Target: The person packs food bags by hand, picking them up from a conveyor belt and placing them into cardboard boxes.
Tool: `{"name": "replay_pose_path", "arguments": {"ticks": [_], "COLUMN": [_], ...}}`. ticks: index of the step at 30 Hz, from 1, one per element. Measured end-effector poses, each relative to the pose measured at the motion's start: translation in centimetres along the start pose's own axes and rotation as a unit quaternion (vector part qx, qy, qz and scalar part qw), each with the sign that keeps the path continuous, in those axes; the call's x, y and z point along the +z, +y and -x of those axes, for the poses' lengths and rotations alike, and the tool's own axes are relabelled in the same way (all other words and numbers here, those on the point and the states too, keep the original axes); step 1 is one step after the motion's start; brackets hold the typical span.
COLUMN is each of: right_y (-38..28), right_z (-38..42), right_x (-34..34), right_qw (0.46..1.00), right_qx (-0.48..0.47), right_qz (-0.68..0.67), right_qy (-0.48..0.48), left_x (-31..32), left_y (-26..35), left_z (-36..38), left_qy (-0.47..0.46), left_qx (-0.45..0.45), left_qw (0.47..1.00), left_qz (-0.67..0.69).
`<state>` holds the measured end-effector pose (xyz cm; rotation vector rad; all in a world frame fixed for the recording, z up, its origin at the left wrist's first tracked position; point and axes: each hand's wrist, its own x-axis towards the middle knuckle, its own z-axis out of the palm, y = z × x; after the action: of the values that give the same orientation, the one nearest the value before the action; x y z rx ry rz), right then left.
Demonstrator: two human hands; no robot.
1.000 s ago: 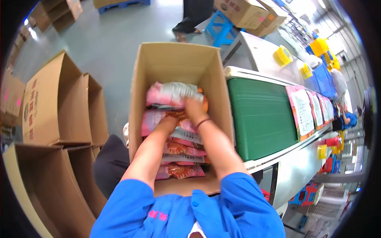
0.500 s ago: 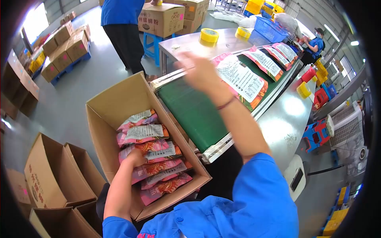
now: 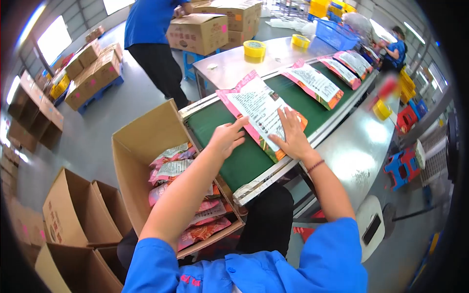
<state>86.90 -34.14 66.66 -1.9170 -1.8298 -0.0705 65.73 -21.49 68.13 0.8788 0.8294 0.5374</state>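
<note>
A pink food pouch (image 3: 256,105) with a white printed label lies at the near end of the green conveyor belt (image 3: 205,122). My right hand (image 3: 294,139) rests on the pouch's right part, open with its fingers spread. At the pouch's left edge is my left hand (image 3: 227,138), fingers apart and the index fingertip touching or very near the edge. Below my left forearm stands an open carton (image 3: 139,132) with several similar pouches (image 3: 172,168) laid in an overlapping row. My forearm hides some of them.
More pouches (image 3: 315,83) lie farther along the belt. Tape rolls (image 3: 254,48) and a blue basket (image 3: 336,35) sit on the metal table (image 3: 220,66). Empty cartons (image 3: 66,210) stand at lower left. One co-worker (image 3: 151,29) handles a closed carton (image 3: 198,34); another person (image 3: 394,51) is far right.
My left hand has left the carton and come up to the near pouch. My right hand has moved right and down onto that pouch, which now sits nearer the belt's end.
</note>
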Motion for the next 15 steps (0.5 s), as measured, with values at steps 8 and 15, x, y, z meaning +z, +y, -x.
{"name": "replay_pose_path", "arguments": {"ticks": [8, 15], "right_y": [6.4, 8.8], "right_z": [-7.3, -11.6], "right_x": [-2.2, -0.9], "right_qw": [0.988, 0.904], "right_qx": [-0.012, 0.228], "right_qz": [0.074, 0.360], "right_qy": [0.132, -0.025], "left_x": [4.8, -8.0], "left_y": [-1.9, 5.8], "left_z": [-6.2, 5.5], "left_qy": [0.220, 0.088], "left_qx": [0.060, 0.317], "left_qw": [0.970, 0.942], "left_qz": [0.079, 0.069]}}
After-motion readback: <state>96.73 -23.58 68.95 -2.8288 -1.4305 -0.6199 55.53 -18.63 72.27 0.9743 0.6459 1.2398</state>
